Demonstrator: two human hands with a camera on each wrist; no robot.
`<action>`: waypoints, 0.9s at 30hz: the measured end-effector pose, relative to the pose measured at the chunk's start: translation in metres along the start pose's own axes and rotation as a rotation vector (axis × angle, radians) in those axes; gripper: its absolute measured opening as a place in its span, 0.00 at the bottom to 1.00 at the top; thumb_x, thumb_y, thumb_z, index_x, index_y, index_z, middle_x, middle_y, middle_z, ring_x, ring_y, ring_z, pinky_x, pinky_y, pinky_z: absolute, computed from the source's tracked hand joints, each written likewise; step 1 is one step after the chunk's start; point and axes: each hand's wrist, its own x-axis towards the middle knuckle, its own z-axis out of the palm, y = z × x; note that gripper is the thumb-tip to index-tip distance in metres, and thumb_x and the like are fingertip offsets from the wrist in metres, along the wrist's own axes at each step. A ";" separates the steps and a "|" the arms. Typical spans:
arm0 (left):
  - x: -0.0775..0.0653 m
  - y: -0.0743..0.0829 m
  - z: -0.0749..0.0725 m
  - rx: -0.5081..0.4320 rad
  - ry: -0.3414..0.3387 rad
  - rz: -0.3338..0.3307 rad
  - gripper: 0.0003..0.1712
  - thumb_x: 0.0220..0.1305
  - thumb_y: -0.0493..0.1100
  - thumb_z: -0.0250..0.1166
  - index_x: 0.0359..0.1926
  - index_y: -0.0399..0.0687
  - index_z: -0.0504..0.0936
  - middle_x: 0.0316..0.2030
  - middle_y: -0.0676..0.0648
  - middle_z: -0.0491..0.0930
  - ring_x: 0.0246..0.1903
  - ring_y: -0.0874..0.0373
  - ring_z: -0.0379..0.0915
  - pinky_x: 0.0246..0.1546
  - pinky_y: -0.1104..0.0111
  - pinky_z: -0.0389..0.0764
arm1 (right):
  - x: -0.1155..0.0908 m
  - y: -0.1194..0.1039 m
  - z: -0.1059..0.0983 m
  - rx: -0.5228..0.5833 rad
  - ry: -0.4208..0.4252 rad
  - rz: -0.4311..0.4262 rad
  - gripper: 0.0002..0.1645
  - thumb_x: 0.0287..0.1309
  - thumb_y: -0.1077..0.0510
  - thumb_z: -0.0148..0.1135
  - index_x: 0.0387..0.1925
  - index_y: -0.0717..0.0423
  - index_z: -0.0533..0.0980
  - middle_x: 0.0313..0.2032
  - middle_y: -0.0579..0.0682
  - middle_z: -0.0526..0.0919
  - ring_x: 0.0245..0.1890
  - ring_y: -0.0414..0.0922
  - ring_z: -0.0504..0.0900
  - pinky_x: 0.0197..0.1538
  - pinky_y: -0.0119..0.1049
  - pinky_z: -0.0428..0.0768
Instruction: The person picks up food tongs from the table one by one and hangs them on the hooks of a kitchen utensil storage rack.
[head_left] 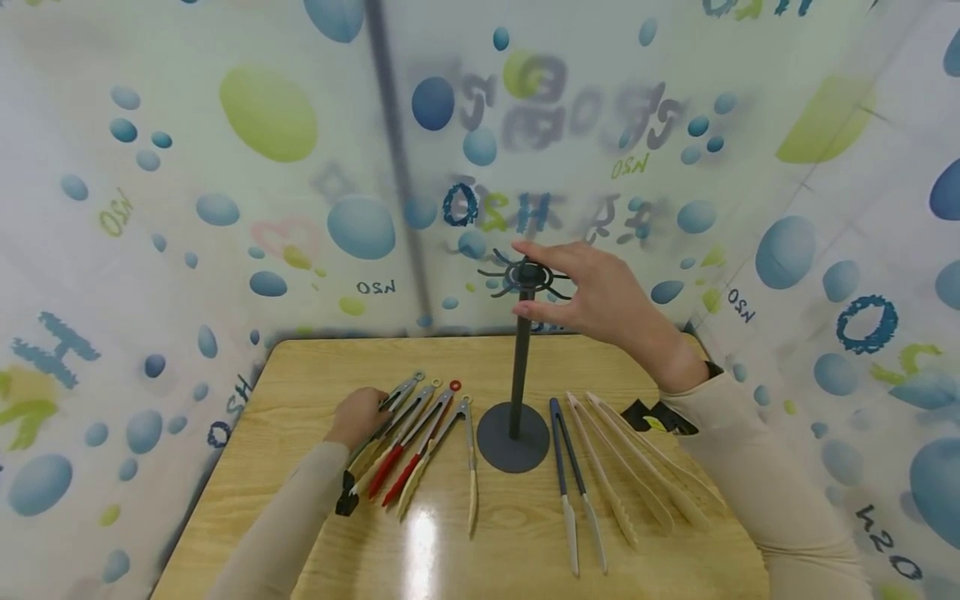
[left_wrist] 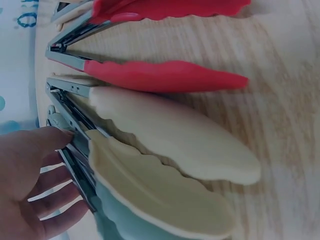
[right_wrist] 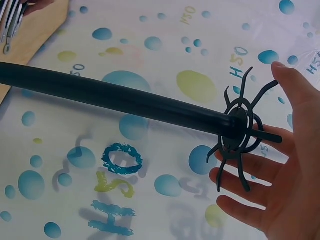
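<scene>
A dark utensil stand (head_left: 520,367) rises from a round base, with a ring of curved hooks (right_wrist: 240,102) at its top. My right hand (head_left: 603,292) is at that ring, its thumb and fingers spread around the hooks. In the right wrist view the thumb meets one hook's tip, with the other fingers behind the ring. At the table's left, my left hand (head_left: 360,417) holds the grey-green tongs (left_wrist: 80,172) by their metal arms, thumb on one side and fingers on the other. Beige tongs (left_wrist: 160,185) overlap them, and cream tongs (left_wrist: 175,132) lie alongside.
Red tongs (head_left: 386,471) and another beige-tipped pair (head_left: 472,492) lie left of the stand. To its right are blue-handled tongs (head_left: 558,442), pinkish tongs (head_left: 603,467) and pale beige tongs (head_left: 660,475). A patterned curtain (head_left: 465,158) surrounds the wooden table (head_left: 360,558).
</scene>
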 end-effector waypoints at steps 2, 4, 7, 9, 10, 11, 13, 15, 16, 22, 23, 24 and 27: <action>0.002 0.001 -0.001 0.012 -0.008 -0.001 0.23 0.62 0.43 0.70 0.56 0.37 0.82 0.51 0.37 0.85 0.46 0.44 0.84 0.45 0.52 0.84 | 0.000 0.000 -0.001 0.005 -0.007 -0.002 0.46 0.53 0.38 0.72 0.72 0.37 0.65 0.63 0.52 0.79 0.63 0.53 0.77 0.64 0.56 0.74; 0.003 0.002 -0.001 0.016 -0.011 -0.013 0.17 0.62 0.42 0.69 0.48 0.36 0.85 0.44 0.39 0.86 0.39 0.47 0.84 0.38 0.54 0.85 | 0.000 -0.001 -0.001 0.009 -0.016 -0.005 0.45 0.54 0.39 0.71 0.72 0.37 0.65 0.64 0.52 0.78 0.64 0.53 0.76 0.64 0.56 0.74; 0.004 0.002 0.002 0.017 0.008 -0.037 0.09 0.59 0.42 0.70 0.33 0.40 0.83 0.30 0.44 0.84 0.26 0.53 0.79 0.26 0.60 0.79 | 0.000 -0.002 -0.002 0.007 -0.032 -0.008 0.45 0.56 0.39 0.70 0.73 0.38 0.64 0.64 0.52 0.78 0.65 0.53 0.75 0.65 0.56 0.73; 0.004 0.002 0.003 0.016 0.026 -0.051 0.10 0.58 0.42 0.71 0.26 0.43 0.80 0.24 0.46 0.80 0.21 0.56 0.73 0.21 0.62 0.74 | -0.001 -0.003 -0.002 0.002 -0.046 -0.003 0.45 0.57 0.38 0.69 0.74 0.37 0.62 0.65 0.52 0.77 0.66 0.53 0.74 0.66 0.56 0.72; 0.004 0.002 0.004 0.018 0.036 -0.056 0.11 0.57 0.43 0.72 0.26 0.43 0.79 0.23 0.47 0.80 0.20 0.56 0.73 0.21 0.63 0.74 | -0.001 -0.004 -0.002 0.004 -0.053 0.008 0.46 0.57 0.38 0.68 0.74 0.37 0.61 0.65 0.51 0.77 0.66 0.53 0.73 0.66 0.56 0.72; 0.004 0.003 0.004 0.025 0.041 -0.058 0.11 0.57 0.43 0.72 0.26 0.43 0.79 0.23 0.47 0.80 0.21 0.56 0.73 0.21 0.62 0.75 | -0.002 -0.004 -0.002 0.003 -0.059 0.022 0.46 0.58 0.37 0.68 0.74 0.37 0.61 0.65 0.51 0.77 0.65 0.52 0.74 0.65 0.56 0.73; 0.003 0.003 0.004 0.040 0.051 -0.055 0.11 0.56 0.44 0.73 0.29 0.42 0.81 0.25 0.46 0.82 0.23 0.56 0.75 0.23 0.60 0.77 | -0.003 -0.006 -0.002 0.006 -0.069 0.057 0.47 0.58 0.36 0.67 0.75 0.37 0.60 0.64 0.50 0.77 0.64 0.52 0.75 0.64 0.56 0.74; 0.001 0.004 0.003 0.050 0.058 -0.053 0.12 0.56 0.44 0.74 0.34 0.41 0.83 0.28 0.45 0.84 0.25 0.55 0.77 0.26 0.59 0.79 | -0.004 -0.006 -0.002 0.016 -0.074 0.086 0.47 0.57 0.34 0.66 0.74 0.39 0.60 0.63 0.50 0.77 0.63 0.51 0.75 0.62 0.56 0.75; 0.000 0.004 0.003 0.052 0.058 -0.052 0.12 0.56 0.44 0.74 0.35 0.41 0.84 0.28 0.45 0.84 0.25 0.55 0.77 0.26 0.59 0.79 | -0.004 -0.007 -0.002 0.019 -0.072 0.095 0.47 0.57 0.34 0.66 0.74 0.40 0.61 0.63 0.50 0.78 0.62 0.51 0.76 0.62 0.55 0.75; -0.001 0.007 0.002 0.018 0.067 -0.056 0.14 0.55 0.44 0.75 0.37 0.40 0.84 0.29 0.44 0.84 0.25 0.54 0.77 0.24 0.60 0.77 | -0.005 -0.008 -0.007 0.011 -0.035 0.057 0.45 0.55 0.36 0.70 0.71 0.44 0.67 0.65 0.50 0.77 0.64 0.53 0.76 0.64 0.55 0.74; -0.001 0.007 0.002 0.013 0.066 -0.058 0.15 0.55 0.44 0.75 0.39 0.39 0.84 0.31 0.43 0.85 0.26 0.53 0.79 0.26 0.59 0.79 | -0.005 -0.008 -0.008 0.007 -0.031 0.050 0.45 0.54 0.37 0.70 0.71 0.44 0.68 0.65 0.50 0.76 0.64 0.53 0.75 0.64 0.55 0.74; -0.001 0.006 0.002 0.008 0.066 -0.060 0.17 0.55 0.43 0.75 0.42 0.38 0.84 0.34 0.41 0.86 0.29 0.51 0.81 0.28 0.57 0.81 | -0.005 -0.008 -0.009 0.003 -0.029 0.047 0.45 0.53 0.37 0.71 0.70 0.43 0.68 0.66 0.50 0.76 0.65 0.53 0.75 0.65 0.55 0.73; 0.000 0.005 0.000 -0.015 0.071 -0.074 0.25 0.57 0.42 0.72 0.55 0.36 0.82 0.47 0.35 0.85 0.41 0.42 0.83 0.38 0.51 0.84 | -0.005 -0.010 -0.011 -0.010 -0.028 0.046 0.46 0.52 0.36 0.72 0.71 0.42 0.68 0.65 0.50 0.77 0.64 0.54 0.76 0.66 0.56 0.72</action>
